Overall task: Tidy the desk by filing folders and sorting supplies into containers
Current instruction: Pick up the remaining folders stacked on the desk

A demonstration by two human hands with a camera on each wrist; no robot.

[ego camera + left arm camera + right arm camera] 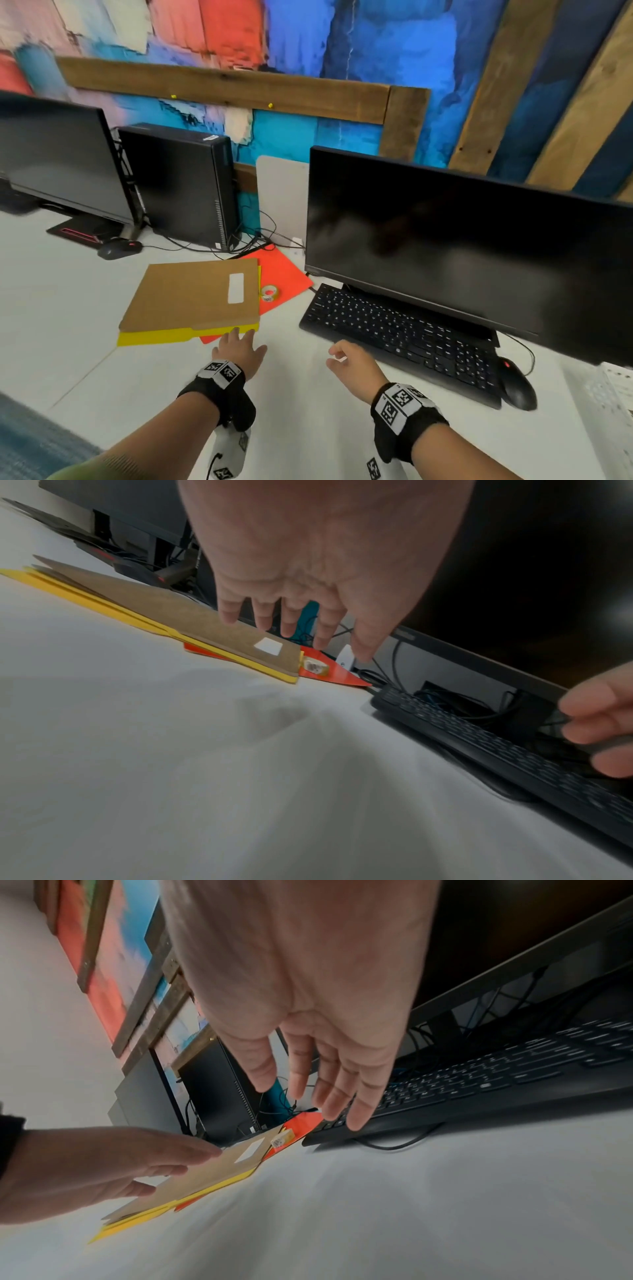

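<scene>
A brown folder (191, 294) with a white label lies on top of a yellow folder (154, 337) and a red folder (284, 274) on the white desk (68, 308). A small roll of clear tape (269, 293) sits on the red folder, beside the brown one. My left hand (239, 347) hovers just short of the stack's near edge, fingers straight and spread, holding nothing. My right hand (346, 359) hangs over bare desk in front of the keyboard, fingers loosely extended and empty. In the wrist views, the left hand (294, 626) and right hand (322, 1091) both float above the desk.
A black keyboard (404, 339) and a mouse (517, 387) lie under a large monitor (462, 240) on the right. A second monitor (58, 154), a black computer tower (181, 185), another mouse (118, 248) and cables stand at the back left. White papers (616, 387) lie at the far right.
</scene>
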